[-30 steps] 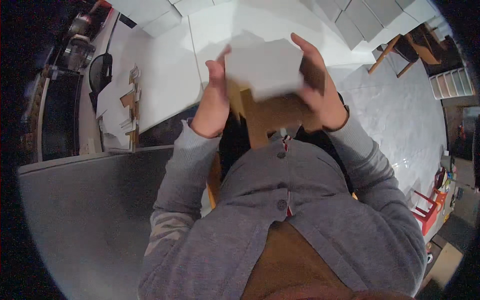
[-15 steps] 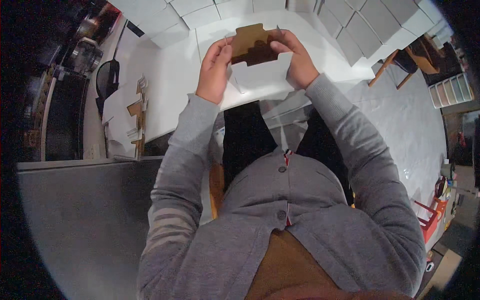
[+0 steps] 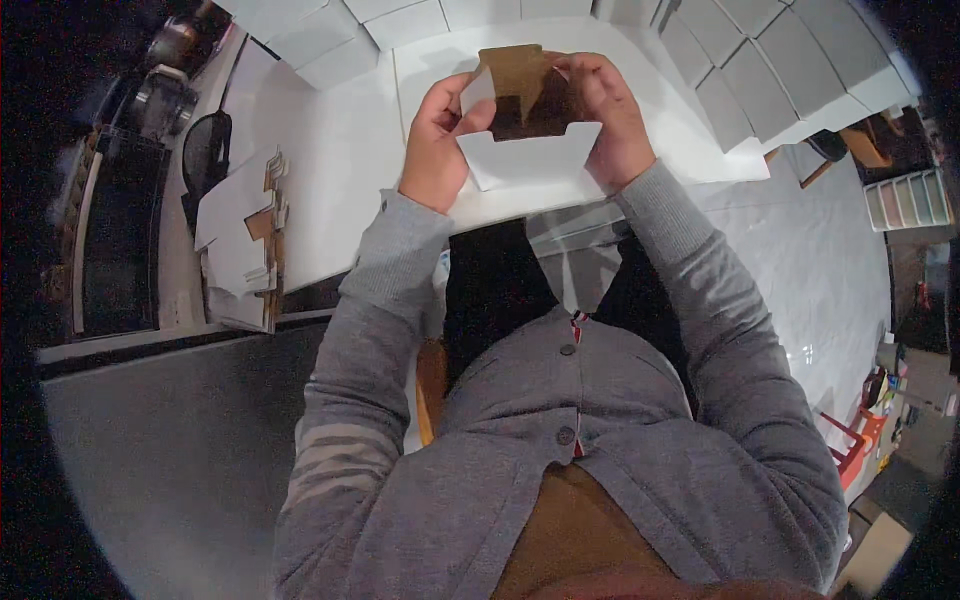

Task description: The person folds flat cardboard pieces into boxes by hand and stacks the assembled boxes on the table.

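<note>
Between my hands is a small cardboard box (image 3: 530, 160), white outside and brown inside, its top end open and a brown flap standing up at the far side. My left hand (image 3: 437, 140) grips its left side, thumb over the edge near a white side flap. On the right side, my right hand (image 3: 612, 120) holds the box with bent fingers at the far right corner. The box is over the near part of the white table (image 3: 340, 160); whether it rests on it I cannot tell.
Stacked white boxes (image 3: 790, 70) stand at the right, with more white boxes (image 3: 400, 20) along the back. At the left lies a pile of flat cardboard blanks (image 3: 235, 235) beside a black object (image 3: 207, 155). A shelf of pale bins (image 3: 908, 203) is at far right.
The box has tipped so that more of its white front shows, and a white left flap now stands by my left thumb. My right fingers have shifted at the far right corner.
</note>
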`<move>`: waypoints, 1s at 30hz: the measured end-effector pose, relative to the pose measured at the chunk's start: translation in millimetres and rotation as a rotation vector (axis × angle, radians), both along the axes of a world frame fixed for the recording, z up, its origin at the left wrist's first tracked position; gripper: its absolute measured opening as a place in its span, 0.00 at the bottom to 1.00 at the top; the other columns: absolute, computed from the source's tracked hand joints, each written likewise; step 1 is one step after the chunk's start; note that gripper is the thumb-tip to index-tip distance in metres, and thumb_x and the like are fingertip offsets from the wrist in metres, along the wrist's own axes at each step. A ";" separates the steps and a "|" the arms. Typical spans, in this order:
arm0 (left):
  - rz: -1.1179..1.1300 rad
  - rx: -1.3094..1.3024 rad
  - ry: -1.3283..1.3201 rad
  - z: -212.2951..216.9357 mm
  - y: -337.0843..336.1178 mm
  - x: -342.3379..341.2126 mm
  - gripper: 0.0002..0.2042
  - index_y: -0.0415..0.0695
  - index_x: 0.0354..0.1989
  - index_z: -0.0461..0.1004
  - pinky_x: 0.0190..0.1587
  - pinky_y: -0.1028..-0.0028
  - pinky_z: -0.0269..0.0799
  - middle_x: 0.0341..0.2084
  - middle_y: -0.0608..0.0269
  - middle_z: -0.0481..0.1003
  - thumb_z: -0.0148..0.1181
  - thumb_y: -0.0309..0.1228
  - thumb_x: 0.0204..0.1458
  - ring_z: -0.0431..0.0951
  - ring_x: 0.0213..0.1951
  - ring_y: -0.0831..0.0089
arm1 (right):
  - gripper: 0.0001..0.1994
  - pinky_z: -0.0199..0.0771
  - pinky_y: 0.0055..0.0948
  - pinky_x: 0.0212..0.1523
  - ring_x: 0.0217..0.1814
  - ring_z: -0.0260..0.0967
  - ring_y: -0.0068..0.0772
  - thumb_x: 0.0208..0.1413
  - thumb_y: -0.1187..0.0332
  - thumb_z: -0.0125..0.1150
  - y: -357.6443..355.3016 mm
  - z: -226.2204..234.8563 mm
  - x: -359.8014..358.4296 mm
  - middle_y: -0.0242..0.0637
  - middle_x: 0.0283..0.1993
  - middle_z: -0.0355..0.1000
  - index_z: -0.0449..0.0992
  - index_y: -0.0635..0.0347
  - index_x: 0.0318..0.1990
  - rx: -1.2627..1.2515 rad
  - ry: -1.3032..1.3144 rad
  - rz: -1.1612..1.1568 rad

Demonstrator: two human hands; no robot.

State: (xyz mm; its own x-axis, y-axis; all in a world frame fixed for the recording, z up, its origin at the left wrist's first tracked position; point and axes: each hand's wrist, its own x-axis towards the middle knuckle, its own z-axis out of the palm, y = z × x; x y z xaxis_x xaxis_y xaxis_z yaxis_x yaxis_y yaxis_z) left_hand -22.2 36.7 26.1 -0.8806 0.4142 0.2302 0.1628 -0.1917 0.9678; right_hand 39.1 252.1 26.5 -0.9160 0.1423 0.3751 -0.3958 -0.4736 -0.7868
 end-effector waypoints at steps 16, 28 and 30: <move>-0.107 0.162 -0.194 0.4 2.1 -3.5 0.23 0.40 0.70 0.69 0.52 0.77 0.72 0.51 0.60 0.80 0.60 0.26 0.68 0.78 0.47 0.74 | 0.19 0.76 0.24 0.52 0.48 0.76 0.27 0.66 0.78 0.67 1.9 -5.3 -3.5 0.41 0.63 0.74 0.71 0.57 0.60 0.191 -0.116 -0.043; -0.087 0.192 -0.242 -6.1 1.9 -11.9 0.19 0.39 0.67 0.74 0.49 0.79 0.72 0.48 0.61 0.81 0.57 0.25 0.68 0.77 0.45 0.78 | 0.14 0.67 0.31 0.66 0.59 0.72 0.35 0.65 0.66 0.72 6.2 -8.9 -2.1 0.39 0.62 0.75 0.82 0.58 0.55 0.503 0.180 -0.151; -0.076 0.174 -0.239 -8.5 0.2 -13.1 0.19 0.39 0.67 0.74 0.50 0.78 0.72 0.48 0.60 0.81 0.57 0.25 0.68 0.78 0.46 0.77 | 0.14 0.67 0.31 0.67 0.60 0.71 0.35 0.65 0.66 0.72 4.6 -6.8 -0.1 0.39 0.62 0.75 0.82 0.58 0.55 0.522 0.186 -0.131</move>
State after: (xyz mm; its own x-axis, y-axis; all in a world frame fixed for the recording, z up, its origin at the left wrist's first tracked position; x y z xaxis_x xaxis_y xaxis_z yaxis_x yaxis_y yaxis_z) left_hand -35.3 36.9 17.7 -0.8864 0.4534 0.0938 -0.0866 -0.3613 0.9284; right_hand 39.0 256.7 19.7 -0.8146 0.0032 0.5800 -0.5798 0.0215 -0.8145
